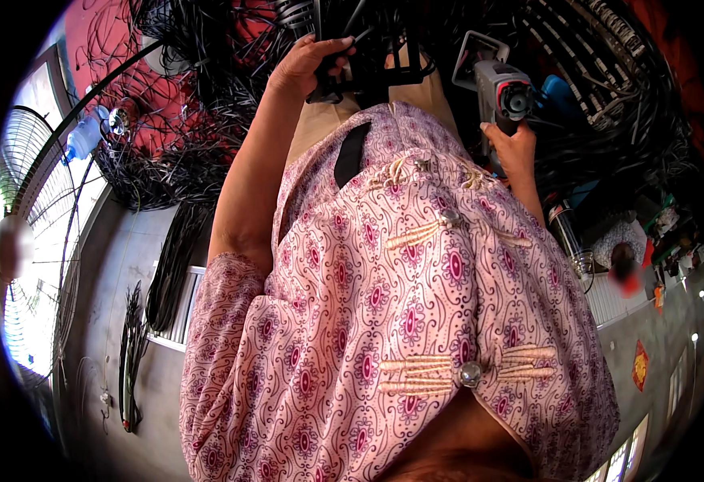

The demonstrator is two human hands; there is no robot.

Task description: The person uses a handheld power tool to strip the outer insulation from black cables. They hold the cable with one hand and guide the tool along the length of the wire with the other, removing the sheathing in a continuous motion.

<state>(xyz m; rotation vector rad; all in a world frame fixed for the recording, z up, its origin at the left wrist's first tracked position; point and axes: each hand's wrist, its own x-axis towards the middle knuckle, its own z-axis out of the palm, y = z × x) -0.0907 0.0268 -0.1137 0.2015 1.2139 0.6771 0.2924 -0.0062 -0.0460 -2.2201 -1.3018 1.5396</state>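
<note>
nearest, a pink patterned blouse (336,321) w/ cord fastenings, tan trousers (308,136) just past its hem; r hand (514,150) clamped on the handle of a grey power tool (498,80) w/ red ring, held just beside the lap's r edge; l hand (299,68) near the lap's far l corner, thumb & fingers closed on a black piece (324,78), too dark to tell exactly what; past the r hand, big coils of black strips (641,132); off to l, a tangle of thin black strips (179,165) over a red sheet (79,40), clear blue bottle (87,135) by the sheet's l edge; farther l, a wire-cage fan (40,173); far r, a red diamond-shaped hanging (640,366) on a grey wall
</note>
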